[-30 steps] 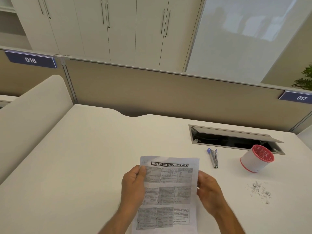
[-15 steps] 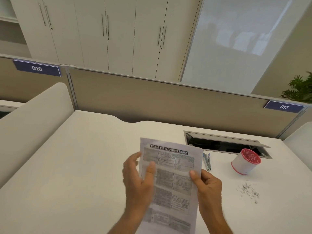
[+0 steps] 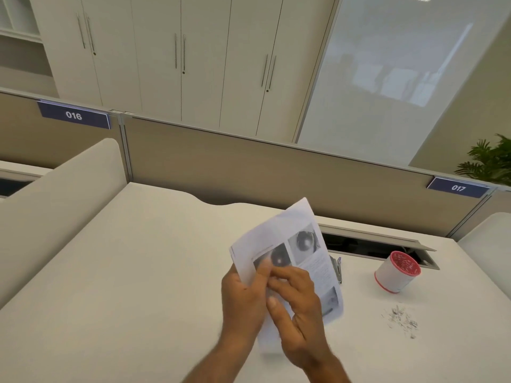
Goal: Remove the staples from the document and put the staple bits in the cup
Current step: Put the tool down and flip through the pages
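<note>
The document is now turned and tilted, showing a page with photos, and the right hand has moved across its front beside the left hand.

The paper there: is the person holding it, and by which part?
Yes. The left hand grips the document by its lower left edge, thumb on the printed face. The right hand lies over the lower middle of the page; its grip is unclear.

Both hands meet low in the frame's centre: left hand pinches the document, right hand lies across it, fingers loosely bent.
</note>
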The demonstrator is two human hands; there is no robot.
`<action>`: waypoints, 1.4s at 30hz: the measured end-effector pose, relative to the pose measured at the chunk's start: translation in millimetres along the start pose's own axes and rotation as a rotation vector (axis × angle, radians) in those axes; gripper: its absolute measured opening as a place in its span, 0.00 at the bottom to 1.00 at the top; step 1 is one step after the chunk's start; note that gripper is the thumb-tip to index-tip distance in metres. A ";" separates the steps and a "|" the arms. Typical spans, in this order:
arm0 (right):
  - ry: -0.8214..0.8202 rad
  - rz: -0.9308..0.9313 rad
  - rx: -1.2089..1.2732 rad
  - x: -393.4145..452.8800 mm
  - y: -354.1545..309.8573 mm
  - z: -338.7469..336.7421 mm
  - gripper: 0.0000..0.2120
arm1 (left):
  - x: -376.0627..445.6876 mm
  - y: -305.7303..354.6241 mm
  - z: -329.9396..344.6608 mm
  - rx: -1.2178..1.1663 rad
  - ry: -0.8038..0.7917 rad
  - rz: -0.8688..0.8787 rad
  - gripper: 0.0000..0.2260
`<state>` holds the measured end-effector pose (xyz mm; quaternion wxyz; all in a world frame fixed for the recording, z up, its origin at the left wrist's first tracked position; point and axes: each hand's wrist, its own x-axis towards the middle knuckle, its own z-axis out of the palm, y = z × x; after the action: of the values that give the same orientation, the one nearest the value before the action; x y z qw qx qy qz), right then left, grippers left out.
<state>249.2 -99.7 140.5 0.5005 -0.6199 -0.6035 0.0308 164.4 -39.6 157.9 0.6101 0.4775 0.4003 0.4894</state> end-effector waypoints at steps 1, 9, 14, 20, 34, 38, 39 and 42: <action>0.010 0.001 0.002 0.9 -0.8 -1.7 0.13 | 3.7 1.1 -4.0 0.047 0.023 0.016 0.04; 0.505 0.372 0.028 30.5 -0.1 -47.3 0.19 | 18.9 6.9 -28.0 0.142 -0.069 0.063 0.06; 0.220 0.598 0.687 53.1 -5.6 -71.1 0.26 | 20.5 8.7 -36.1 0.140 -0.096 0.070 0.06; 0.242 0.548 0.591 57.5 -11.4 -76.4 0.15 | 21.6 8.1 -40.7 0.152 -0.071 0.057 0.07; -0.076 0.537 0.550 44.3 -1.4 -83.0 0.28 | 23.3 5.6 -46.0 0.106 -0.059 0.081 0.07; -0.062 0.494 0.374 36.3 0.9 -80.7 0.14 | 28.2 6.2 -48.2 0.053 -0.080 0.137 0.12; -0.045 0.446 0.309 35.5 1.6 -80.4 0.14 | 29.4 7.2 -49.3 0.034 -0.101 0.162 0.14; 0.044 0.192 0.040 32.1 5.6 -79.0 0.10 | 35.1 9.4 -51.9 0.033 -0.160 0.223 0.17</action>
<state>312.7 -119.5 194.3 0.5205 -0.6653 -0.5296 0.0771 119.9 5.2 154.7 0.5741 0.5664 0.3026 0.5080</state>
